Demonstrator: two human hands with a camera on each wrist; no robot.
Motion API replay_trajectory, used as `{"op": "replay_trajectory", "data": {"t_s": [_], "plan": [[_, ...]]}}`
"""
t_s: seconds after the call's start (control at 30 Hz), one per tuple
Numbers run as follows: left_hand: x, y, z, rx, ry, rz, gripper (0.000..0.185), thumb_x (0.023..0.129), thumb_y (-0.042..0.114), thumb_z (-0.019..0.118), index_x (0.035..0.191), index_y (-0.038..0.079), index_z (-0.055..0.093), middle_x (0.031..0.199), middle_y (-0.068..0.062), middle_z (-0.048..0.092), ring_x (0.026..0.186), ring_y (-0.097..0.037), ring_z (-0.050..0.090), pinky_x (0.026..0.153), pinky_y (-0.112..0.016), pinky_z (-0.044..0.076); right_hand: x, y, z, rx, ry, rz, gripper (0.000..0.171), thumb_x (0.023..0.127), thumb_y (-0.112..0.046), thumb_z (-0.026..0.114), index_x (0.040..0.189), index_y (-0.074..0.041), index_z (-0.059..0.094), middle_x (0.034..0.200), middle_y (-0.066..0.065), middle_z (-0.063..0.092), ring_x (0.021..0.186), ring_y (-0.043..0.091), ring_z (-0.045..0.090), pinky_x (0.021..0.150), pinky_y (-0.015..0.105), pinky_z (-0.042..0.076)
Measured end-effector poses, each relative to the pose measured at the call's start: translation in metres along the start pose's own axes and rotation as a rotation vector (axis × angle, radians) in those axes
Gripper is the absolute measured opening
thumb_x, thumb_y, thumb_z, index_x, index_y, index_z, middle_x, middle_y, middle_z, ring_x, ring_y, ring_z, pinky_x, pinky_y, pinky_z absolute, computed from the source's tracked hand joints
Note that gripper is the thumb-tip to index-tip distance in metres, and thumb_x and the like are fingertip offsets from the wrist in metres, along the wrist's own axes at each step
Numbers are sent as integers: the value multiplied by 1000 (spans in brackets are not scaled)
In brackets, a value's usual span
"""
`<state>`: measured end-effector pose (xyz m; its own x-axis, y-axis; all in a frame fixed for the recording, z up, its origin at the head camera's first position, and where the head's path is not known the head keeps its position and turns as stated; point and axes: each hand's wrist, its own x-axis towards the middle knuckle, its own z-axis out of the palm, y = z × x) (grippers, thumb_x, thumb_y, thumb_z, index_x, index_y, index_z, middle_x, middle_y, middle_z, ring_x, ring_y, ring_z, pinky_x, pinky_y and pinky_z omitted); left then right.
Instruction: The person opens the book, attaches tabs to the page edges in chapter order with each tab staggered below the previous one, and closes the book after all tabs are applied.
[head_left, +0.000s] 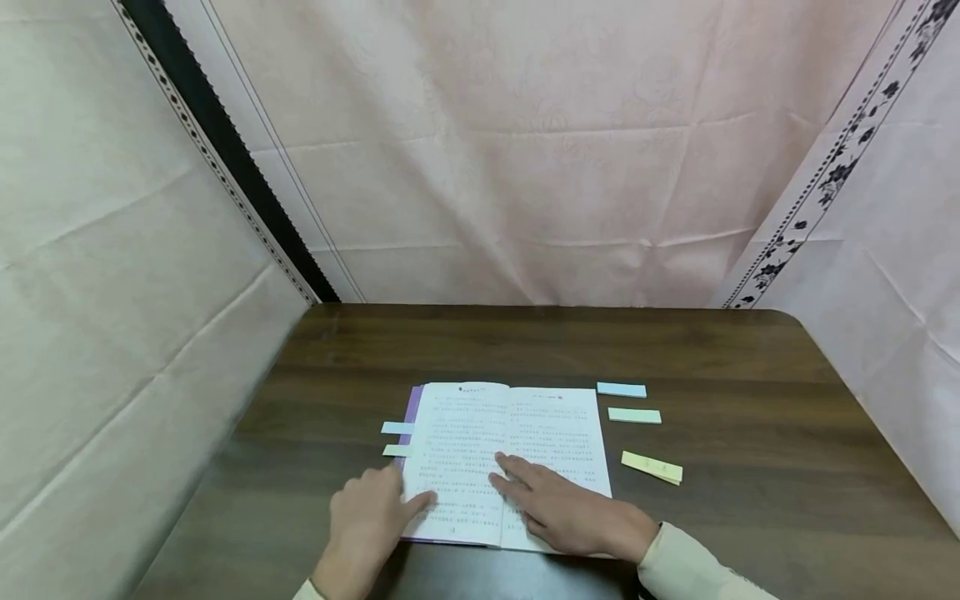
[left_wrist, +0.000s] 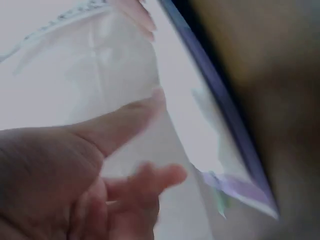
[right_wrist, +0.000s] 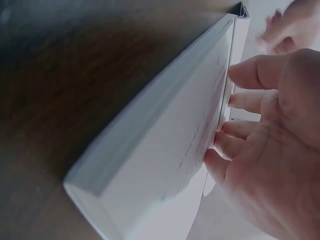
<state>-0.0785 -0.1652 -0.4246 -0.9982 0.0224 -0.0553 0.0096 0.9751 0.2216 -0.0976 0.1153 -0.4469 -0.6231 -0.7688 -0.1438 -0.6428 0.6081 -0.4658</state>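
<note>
An open book (head_left: 480, 429) with printed pages and a purple cover lies on the dark wooden table (head_left: 750, 433). My left hand (head_left: 371, 517) rests at the book's lower left corner, with its thumb lying on the left page. The left wrist view shows that hand (left_wrist: 115, 160) with thumb out and fingers loosely bent over the page (left_wrist: 90, 65). My right hand (head_left: 558, 504) lies flat across the gutter and right page, fingers straight. In the right wrist view its fingers (right_wrist: 240, 130) press at the edge of the page block (right_wrist: 165, 145).
Blue (head_left: 396, 427) and green (head_left: 395, 451) sticky tabs poke out from the book's left edge. Loose blue (head_left: 621, 389), green (head_left: 634, 415) and yellow (head_left: 652, 467) sticky notes lie right of the book. Pale cloth hangs around the table on three sides.
</note>
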Motion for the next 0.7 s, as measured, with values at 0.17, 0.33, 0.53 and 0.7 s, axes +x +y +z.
{"op": "replay_trajectory", "data": {"t_s": [0.17,0.33,0.53,0.7], "plan": [[14,22,9,-140,-29,353,74,76,49,93,129,4,69,123,-14,69,113,-33,67,87,-51,60,0,0,2,-21,5,-6,60,109,-7,51,166,-12,35,175,11,23,159,29,27,124,49,34],[35,29,24,-217,-206,473,97,80,53,90,153,2,51,161,-21,44,149,-39,43,113,-55,47,3,0,7,-41,4,-14,62,108,-8,53,166,-13,33,175,11,21,160,29,26,125,49,33],[46,38,33,-147,-218,498,102,79,56,89,156,2,49,167,-20,37,154,-39,36,116,-56,44,3,3,10,-72,43,-36,60,108,-9,52,165,-11,35,174,14,23,158,32,29,122,52,36],[45,45,34,-164,-264,453,103,79,52,90,159,3,45,170,-18,32,156,-39,31,120,-57,38,0,7,3,-15,116,-27,48,108,-12,56,155,-10,51,168,15,37,153,31,40,118,48,43]]}}
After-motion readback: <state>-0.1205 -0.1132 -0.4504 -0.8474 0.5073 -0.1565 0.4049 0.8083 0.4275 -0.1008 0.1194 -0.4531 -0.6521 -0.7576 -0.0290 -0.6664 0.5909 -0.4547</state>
